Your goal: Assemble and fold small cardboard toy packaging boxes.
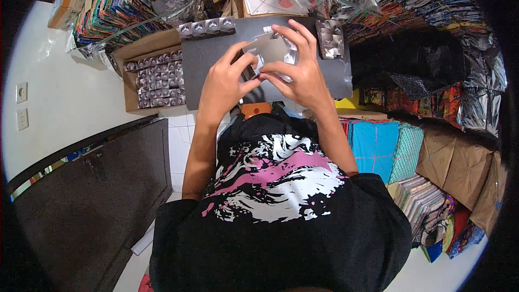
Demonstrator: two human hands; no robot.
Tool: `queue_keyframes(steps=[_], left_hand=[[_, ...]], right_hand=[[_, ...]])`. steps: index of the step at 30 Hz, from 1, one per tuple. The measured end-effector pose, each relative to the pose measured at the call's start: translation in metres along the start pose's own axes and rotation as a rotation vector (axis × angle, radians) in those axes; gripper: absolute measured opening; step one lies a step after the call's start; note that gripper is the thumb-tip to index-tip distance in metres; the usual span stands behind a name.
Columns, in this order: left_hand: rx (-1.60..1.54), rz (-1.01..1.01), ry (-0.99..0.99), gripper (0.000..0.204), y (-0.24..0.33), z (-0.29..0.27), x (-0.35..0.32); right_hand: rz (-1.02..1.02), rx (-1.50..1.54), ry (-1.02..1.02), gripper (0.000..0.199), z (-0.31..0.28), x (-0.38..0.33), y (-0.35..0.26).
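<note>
Over a dark grey board (197, 62) I hold a small thin-walled box (273, 48) with a pale grey panel standing up. My left hand (223, 84) grips its left side, fingers curled and thumb near the lower edge. My right hand (304, 78) is on the other side, thumb and index finger bent in at the near edge while the other fingers reach up past the panel. My fingertips almost meet at the front and hide part of the box. A row of small dark-and-silver boxes (207, 27) lies at the board's back left, and a similar group (331, 39) at its right edge.
An open brown carton (128, 97) packed with rows of similar small boxes stands left of the board. Stacks of folded fabrics (121, 8) fill the back left. Plastic-wrapped bundles (424, 8) crowd the right, above blue folded cloth (373, 148). A dark panel (97, 200) stands lower left.
</note>
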State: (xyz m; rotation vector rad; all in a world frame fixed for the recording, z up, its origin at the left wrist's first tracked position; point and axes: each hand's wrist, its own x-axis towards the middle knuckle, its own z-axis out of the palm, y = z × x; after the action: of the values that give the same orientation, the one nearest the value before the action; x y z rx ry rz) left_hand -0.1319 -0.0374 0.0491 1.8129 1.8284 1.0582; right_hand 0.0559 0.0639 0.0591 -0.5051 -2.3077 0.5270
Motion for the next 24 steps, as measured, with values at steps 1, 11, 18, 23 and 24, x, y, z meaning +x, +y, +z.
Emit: queue_keyframes(steps=[1, 11, 18, 23, 24], left_hand=[[0.008, 0.015, 0.019, 0.037, 0.000, 0.001, 0.000], [-0.021, 0.026, 0.069, 0.034, 0.004, -0.001, 0.001], [-0.017, 0.065, 0.108, 0.040, 0.001, 0.005, -0.002], [-0.203, 0.063, 0.030, 0.050, -0.013, 0.006, -0.010], [-0.152, 0.101, 0.000, 0.050, -0.015, 0.005, -0.012]], right_hand=[[0.014, 0.011, 0.009, 0.021, 0.000, 0.000, -0.001], [0.036, -0.024, 0.029, 0.017, -0.008, 0.000, 0.004], [0.047, -0.073, -0.028, 0.030, -0.011, -0.009, 0.009], [0.205, 0.331, 0.094, 0.035, -0.026, -0.002, 0.011], [0.348, 0.478, 0.061, 0.031, -0.027, -0.002, 0.020]])
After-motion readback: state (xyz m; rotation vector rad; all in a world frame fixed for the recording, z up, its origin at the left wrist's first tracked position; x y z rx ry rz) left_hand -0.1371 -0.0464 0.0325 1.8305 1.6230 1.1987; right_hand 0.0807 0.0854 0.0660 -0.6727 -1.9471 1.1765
